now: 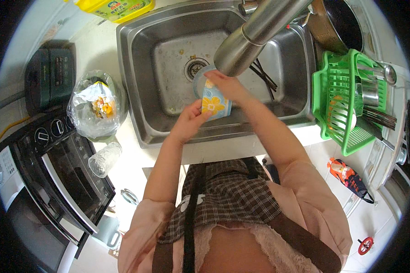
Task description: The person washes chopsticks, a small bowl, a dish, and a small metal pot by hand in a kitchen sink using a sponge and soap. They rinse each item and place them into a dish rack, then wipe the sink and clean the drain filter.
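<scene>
Over the stainless steel sink [143, 68], both my hands are on a tilted bowl [213, 102] whose outside is light blue with yellow flowers. My left hand [190, 121] grips its near left edge, thumb on the patterned wall. At the upper right of the bowl, under the metal faucet [246, 44], is my right hand [225, 85], its fingers partly hidden near the rim. A pale round dish [199, 82] shows behind the bowl, beside the drain [195, 68]. Dark chopsticks [264, 76] lie crossed on the sink floor to the right.
Right of the sink stands a green plastic dish rack [350, 102] with utensils and a pot [331, 27] behind it. On the left are a plastic-lined scrap container [95, 105], a clear glass tumbler [105, 159] on its side and a countertop oven [78, 177]. A yellow container [119, 8] stands behind.
</scene>
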Motion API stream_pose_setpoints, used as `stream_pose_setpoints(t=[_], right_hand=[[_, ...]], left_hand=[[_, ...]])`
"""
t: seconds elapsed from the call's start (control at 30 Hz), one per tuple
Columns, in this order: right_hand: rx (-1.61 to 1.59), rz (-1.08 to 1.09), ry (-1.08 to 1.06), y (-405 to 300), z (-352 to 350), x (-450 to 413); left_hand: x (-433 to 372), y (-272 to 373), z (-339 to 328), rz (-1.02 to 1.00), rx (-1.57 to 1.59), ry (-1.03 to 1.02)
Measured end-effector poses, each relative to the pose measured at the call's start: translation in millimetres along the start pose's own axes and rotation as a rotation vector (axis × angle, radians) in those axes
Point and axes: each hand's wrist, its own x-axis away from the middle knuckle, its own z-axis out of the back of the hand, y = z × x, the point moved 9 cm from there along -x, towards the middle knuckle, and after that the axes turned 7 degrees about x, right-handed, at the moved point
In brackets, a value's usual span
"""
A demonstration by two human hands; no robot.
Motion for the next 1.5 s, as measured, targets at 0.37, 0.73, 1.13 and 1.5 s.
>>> stream_pose_setpoints(t=[0.37, 0.73, 1.13, 1.5], right_hand=[[-1.719, -0.356, -0.145, -12, -75, 48], [-0.840, 0.016, 0.078, 10, -3, 47], [-0.876, -0.401, -0.106, 41, -32, 53], [-0.226, -0.026, -0.136, 15, -53, 24]], left_hand=[[0, 9, 18, -0.429, -0.070, 0.366], [11, 44, -5, -0.349, -0.922, 0.091], [8, 40, -42, -0.509, -1.356, -0.200], [15, -21, 96, -0.120, 0.274, 0.691]])
